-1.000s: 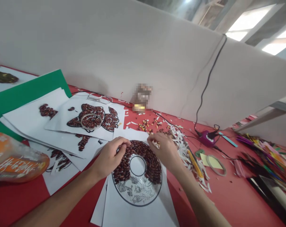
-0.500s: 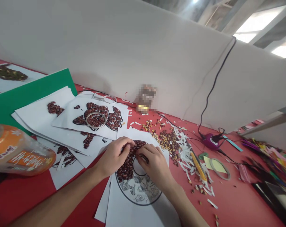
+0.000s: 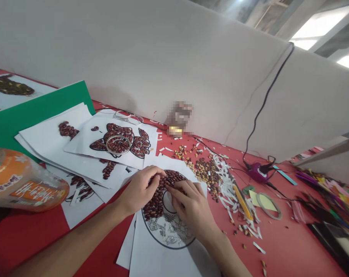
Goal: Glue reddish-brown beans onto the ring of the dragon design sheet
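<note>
A printed paper sheet lies before me, with a round line drawing on it. Dark red beans cover the upper and left part of the circle, around a plain inner ring. My left hand rests at the circle's upper left edge, its fingers curled together over the beans. Over the right side, my right hand has its thumb and fingertips drawn together, touching the beans above the inner ring. Whatever sits between the fingertips of either hand is too small or hidden to make out.
An orange-labelled jar lies at the left, near bean-covered sheets and a green board. At right are loose yellow-brown kernels, paper shreds, a yellow cutter, a tape roll and a purple corded device.
My right hand's fingertips have shifted slightly up and left, from the inner ring onto the beans above it. The left hand stays almost in place. The view has tilted slightly.
</note>
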A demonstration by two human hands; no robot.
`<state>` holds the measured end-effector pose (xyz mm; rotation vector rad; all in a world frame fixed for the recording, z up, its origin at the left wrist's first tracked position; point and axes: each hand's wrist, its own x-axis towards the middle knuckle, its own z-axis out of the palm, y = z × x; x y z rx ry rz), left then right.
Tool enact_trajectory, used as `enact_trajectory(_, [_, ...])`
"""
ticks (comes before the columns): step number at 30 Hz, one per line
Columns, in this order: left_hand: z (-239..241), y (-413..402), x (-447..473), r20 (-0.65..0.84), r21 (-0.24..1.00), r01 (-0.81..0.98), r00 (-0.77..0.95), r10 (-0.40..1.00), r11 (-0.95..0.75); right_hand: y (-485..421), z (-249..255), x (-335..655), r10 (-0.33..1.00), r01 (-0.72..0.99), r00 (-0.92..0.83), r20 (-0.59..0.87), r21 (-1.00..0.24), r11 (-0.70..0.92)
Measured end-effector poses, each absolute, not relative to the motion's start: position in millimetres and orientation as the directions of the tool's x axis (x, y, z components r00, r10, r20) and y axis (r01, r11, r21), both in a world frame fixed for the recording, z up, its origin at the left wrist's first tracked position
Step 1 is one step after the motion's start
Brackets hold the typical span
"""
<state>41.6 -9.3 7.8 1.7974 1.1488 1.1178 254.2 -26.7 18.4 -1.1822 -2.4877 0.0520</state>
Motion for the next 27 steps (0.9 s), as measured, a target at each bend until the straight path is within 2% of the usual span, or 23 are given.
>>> enact_trajectory(4, [8.0,-9.4,42.2,0.286,0.883,0.313,0.232,0.930,-0.350,-30.1,16.4,249.0,0.711,0.729,-0.639,0.295,-0.064,0.682])
enact_trajectory(6, [8.0,-9.8,42.4,0.285,0.881,0.318,0.234,0.929,-0.351,-30.4,18.4,247.9,0.708,0.723,-0.654,0.267,-0.053,0.689])
enact_trajectory(8, [8.0,-10.1,42.6,0.281,0.881,0.321,0.233,0.931,-0.347,-26.5,22.9,250.4,0.717,0.717,-0.654,0.244,-0.104,0.689])
enact_trajectory(10, [7.9,-10.3,42.7,0.276,0.883,0.322,0.231,0.933,-0.342,-14.3,28.1,257.6,0.736,0.709,-0.621,0.269,-0.206,0.674])
enact_trajectory(12, [7.7,-10.2,42.8,0.274,0.886,0.318,0.230,0.934,-0.338,8.6,32.4,269.0,0.782,0.723,-0.523,0.339,-0.310,0.618])
enact_trajectory(14, [7.6,-10.0,42.8,0.272,0.889,0.312,0.228,0.935,-0.334,40.2,35.3,282.2,0.855,0.790,-0.382,0.352,-0.356,0.499])
enact_trajectory(16, [7.6,-9.8,42.7,0.272,0.892,0.307,0.224,0.936,-0.333,73.7,37.4,293.7,0.932,0.905,-0.277,0.232,-0.261,0.334])
enact_trajectory(17, [7.6,-9.8,42.6,0.273,0.892,0.307,0.222,0.936,-0.332,88.7,38.3,297.8,0.943,0.922,-0.261,0.207,-0.237,0.307])
enact_trajectory(21, [7.7,-9.9,42.1,0.261,0.898,0.300,0.226,0.938,-0.322,125.1,40.0,300.2,0.958,0.953,-0.248,0.143,-0.142,0.268])
enact_trajectory(27, [6.9,-9.0,41.5,0.268,0.896,0.295,0.233,0.935,-0.331,133.0,38.4,288.8,0.968,0.971,-0.231,0.099,-0.041,0.236])
